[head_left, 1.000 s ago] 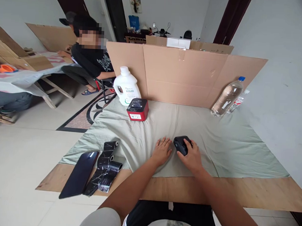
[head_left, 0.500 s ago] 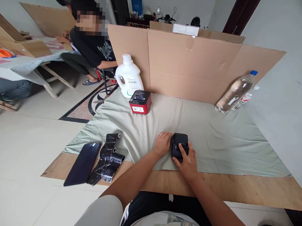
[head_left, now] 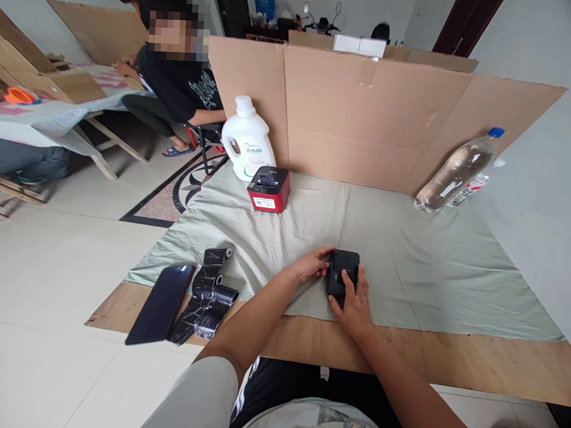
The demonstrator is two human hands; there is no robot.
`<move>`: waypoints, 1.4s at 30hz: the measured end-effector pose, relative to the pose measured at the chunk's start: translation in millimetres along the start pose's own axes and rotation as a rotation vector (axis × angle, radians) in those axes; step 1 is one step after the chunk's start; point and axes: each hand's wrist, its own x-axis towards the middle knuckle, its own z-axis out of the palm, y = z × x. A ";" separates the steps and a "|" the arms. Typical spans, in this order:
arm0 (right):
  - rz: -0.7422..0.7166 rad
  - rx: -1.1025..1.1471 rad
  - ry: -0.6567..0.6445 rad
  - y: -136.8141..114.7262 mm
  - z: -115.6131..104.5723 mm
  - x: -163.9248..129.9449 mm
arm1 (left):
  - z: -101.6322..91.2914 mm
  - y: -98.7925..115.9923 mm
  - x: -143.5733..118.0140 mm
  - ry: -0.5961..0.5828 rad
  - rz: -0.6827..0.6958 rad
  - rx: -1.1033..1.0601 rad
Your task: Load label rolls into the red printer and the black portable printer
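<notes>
A small black box-shaped device [head_left: 344, 267] lies on the pale green cloth [head_left: 406, 263] near the table's front edge. My right hand [head_left: 353, 302] rests on its near side, fingers over its top. My left hand [head_left: 311, 264] presses its fingertips against the device's left side. A red and black box-shaped device [head_left: 269, 188] stands farther back on the cloth, away from both hands.
A white detergent jug [head_left: 248, 138] and a cardboard screen [head_left: 365, 116] stand at the back. A clear water bottle [head_left: 458, 170] leans at the right. A dark phone [head_left: 160, 303] and black ribbon rolls [head_left: 209, 294] lie front left. Another person [head_left: 178, 77] sits beyond the table's left.
My right hand turned the black device square and set it flat on the cloth. My left hand slid right from the cloth and now touches the device's left side.
</notes>
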 end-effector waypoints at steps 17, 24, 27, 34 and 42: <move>0.096 0.003 0.062 -2.5 -0.1 -1.7 | 8.6 4.1 3.8 0.131 -0.044 0.063; 0.133 0.009 0.056 0.9 0.0 -0.6 | 10.5 2.8 0.2 0.116 0.004 0.099; 0.132 0.051 0.079 4.3 0.8 0.1 | 12.9 1.4 -7.4 0.124 0.058 0.119; 0.101 0.072 0.077 6.9 1.9 0.1 | 20.5 2.6 -13.5 0.216 0.247 0.335; 0.105 0.123 0.123 9.6 4.5 -0.6 | 33.4 20.4 -4.4 0.623 0.356 0.737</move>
